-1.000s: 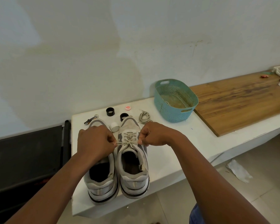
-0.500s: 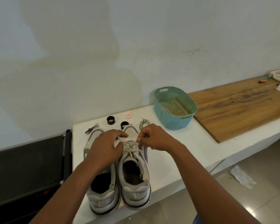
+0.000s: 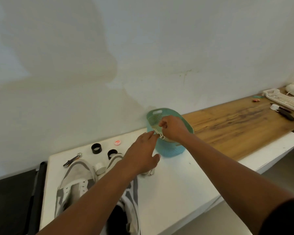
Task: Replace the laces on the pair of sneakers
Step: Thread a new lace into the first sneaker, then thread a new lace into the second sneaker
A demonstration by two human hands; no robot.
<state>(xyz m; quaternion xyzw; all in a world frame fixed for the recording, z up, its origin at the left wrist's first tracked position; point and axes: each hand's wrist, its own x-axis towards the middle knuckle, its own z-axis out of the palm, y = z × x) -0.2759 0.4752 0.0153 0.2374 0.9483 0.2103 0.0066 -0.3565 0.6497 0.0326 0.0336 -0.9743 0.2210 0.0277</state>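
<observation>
1. Head camera, far left: a small metal tool (image 3: pixel 72 160) and two black rings (image 3: pixel 96 148) lie on the white table (image 3: pixel 176 187), with a red-and-white disc (image 3: pixel 117 142) beyond them near the wall.
2. Left sneaker (image 3: pixel 75 182) stands unlaced, its eyelets bare; a white cap (image 3: pixel 100 168) sits between its toe and that of the right sneaker (image 3: pixel 131 197) — largely hidden under the left forearm.
3. Left hand (image 3: pixel 141 156) reaches forward, fingers loosely extended, fingertips touching a pale lace (image 3: pixel 159 134).
4. Right hand (image 3: pixel 172 128) pinches that lace in curled fingers, holding it over the teal basket (image 3: pixel 170 150).
5. Another bundled lace (image 3: pixel 149 172) peeks out below the left hand — on the table.
6. Far right: a wooden board (image 3: pixel 236 126) carries a white slotted tray (image 3: pixel 285 100).
</observation>
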